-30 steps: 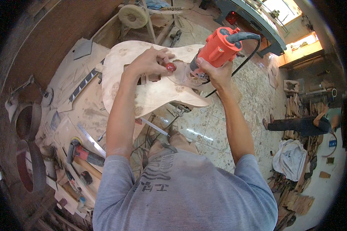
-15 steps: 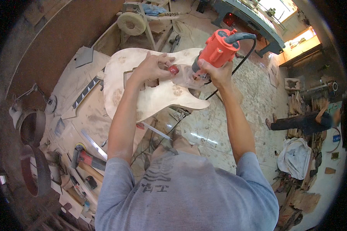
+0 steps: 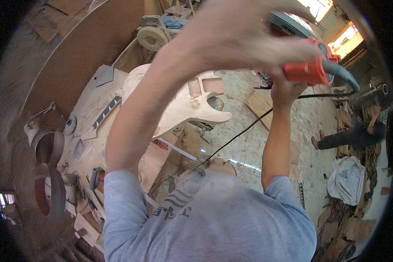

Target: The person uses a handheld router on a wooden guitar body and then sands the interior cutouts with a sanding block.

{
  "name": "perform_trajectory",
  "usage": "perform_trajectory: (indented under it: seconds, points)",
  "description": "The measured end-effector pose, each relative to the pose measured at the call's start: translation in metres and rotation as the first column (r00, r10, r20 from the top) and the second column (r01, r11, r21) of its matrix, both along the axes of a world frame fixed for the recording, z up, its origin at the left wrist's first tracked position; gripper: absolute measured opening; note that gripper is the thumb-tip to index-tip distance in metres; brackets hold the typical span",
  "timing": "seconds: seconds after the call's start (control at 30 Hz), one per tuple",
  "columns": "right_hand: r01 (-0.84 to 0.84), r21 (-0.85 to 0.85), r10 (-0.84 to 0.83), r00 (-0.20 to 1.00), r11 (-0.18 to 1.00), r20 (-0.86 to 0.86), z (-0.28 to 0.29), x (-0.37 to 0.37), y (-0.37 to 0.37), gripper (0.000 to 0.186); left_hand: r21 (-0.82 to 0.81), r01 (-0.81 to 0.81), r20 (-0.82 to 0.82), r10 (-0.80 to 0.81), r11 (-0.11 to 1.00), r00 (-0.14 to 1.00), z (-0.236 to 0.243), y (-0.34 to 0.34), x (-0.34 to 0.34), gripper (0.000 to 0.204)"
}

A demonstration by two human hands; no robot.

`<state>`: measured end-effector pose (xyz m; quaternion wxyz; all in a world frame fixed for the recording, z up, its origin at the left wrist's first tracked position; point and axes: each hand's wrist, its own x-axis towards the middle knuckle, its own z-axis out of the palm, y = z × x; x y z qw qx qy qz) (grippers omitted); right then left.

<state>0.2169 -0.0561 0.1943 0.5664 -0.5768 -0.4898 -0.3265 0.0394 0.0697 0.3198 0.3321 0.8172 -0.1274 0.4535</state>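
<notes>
My right hand grips a red handheld router, held tilted in the air right of the workbench. Its base is partly hidden behind my left hand. Blurred by motion, my left hand is raised high in front, fingers and thumb apart, with the thumb side by the router and overlapping it in view. Below and behind my left forearm lies a pale wooden guitar body with rectangular cut-outs; the forearm covers part of it. The router's black cord runs down past my waist.
The workbench holds a striped ruler-like strip. Abrasive belts hang at the left. A wooden board lies on the tiled floor. Further right are another person, a white sack and stacked wood.
The router has been lifted off the guitar body and moved right, tipping over. My left hand has left the router's red knob and risen up and to the right.
</notes>
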Motion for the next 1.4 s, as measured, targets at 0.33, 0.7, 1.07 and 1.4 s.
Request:
perform_trajectory:
  seconds: [0.33, 0.7, 1.07, 1.4]
  points:
    - [0.142, 0.273, -0.152, 0.988, 0.952, 0.016, -0.090, 0.131, -0.038, 0.089, 0.585, 0.091, -0.314, 0.121, 0.806, 0.942, -0.005, -0.102, 0.107, 0.037]
    - [-0.356, 0.126, 0.377, 0.870, 0.926, -0.318, -0.078, 0.092, -0.105, 0.067, 0.584, 0.042, -0.413, 0.252, 0.811, 0.875, 0.008, -0.154, 0.112, 0.027]
    - [-0.706, 0.022, 0.660, 0.651, 0.708, -0.375, -0.061, -0.028, -0.107, 0.052, 0.543, -0.141, -0.322, 0.361, 0.828, 0.875, 0.058, -0.198, 0.007, 0.018]
    - [-0.995, 0.037, 0.842, 0.060, 0.095, -0.535, -0.038, -0.208, -0.105, 0.062, 0.371, -0.658, -0.599, 0.710, 0.655, 0.369, 0.064, -0.234, -0.160, 0.022]
